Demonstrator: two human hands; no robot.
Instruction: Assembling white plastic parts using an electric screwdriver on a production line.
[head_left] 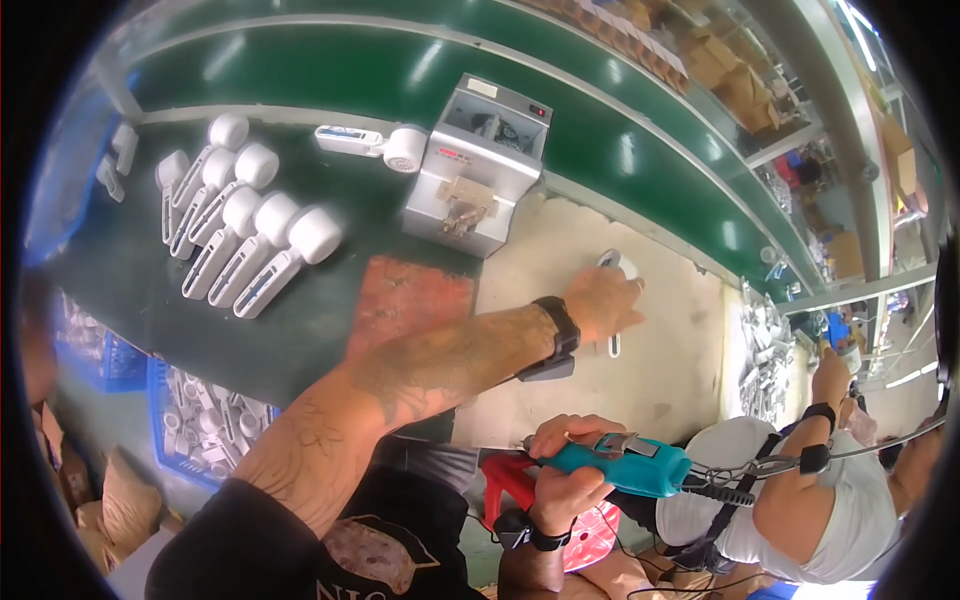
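My left hand (598,305) reaches across the pale work mat and is closed over a white handheld piece with a round head (626,266). The piece's slim handle end shows below my fingers; its middle is hidden under the hand. Close to my body, my right hand (568,492) grips a teal electric screwdriver (636,470), which lies sideways and hangs from a coiled cable. Its tip, beyond my fingers, is hard to make out. Ahead of my left arm stands a silver screw feeder (470,175), and another white round-headed piece (350,139) lies against its left side.
Several white round-headed pieces (270,240) lie in rows on the green bench at left. A red mat (412,300) borders the pale mat (675,350). Blue basket (182,462) below holds more parts. Small bagged parts (766,350) sit at right, beside a co-worker in white (850,510).
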